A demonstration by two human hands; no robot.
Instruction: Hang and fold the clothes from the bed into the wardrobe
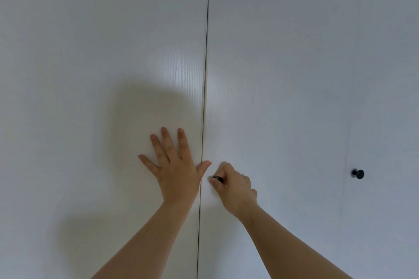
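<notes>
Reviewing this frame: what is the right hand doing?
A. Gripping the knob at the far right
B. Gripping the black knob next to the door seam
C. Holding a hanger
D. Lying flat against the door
B: the right hand has its fingers curled round the small black knob just right of the seam, while the left hand lies flat on the left door and the far knob is untouched.

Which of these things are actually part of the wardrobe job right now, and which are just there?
In use: left hand pressing flat on the left wardrobe door; right hand gripping the black knob on the neighbouring door.
Idle: second black knob, far right.
</notes>
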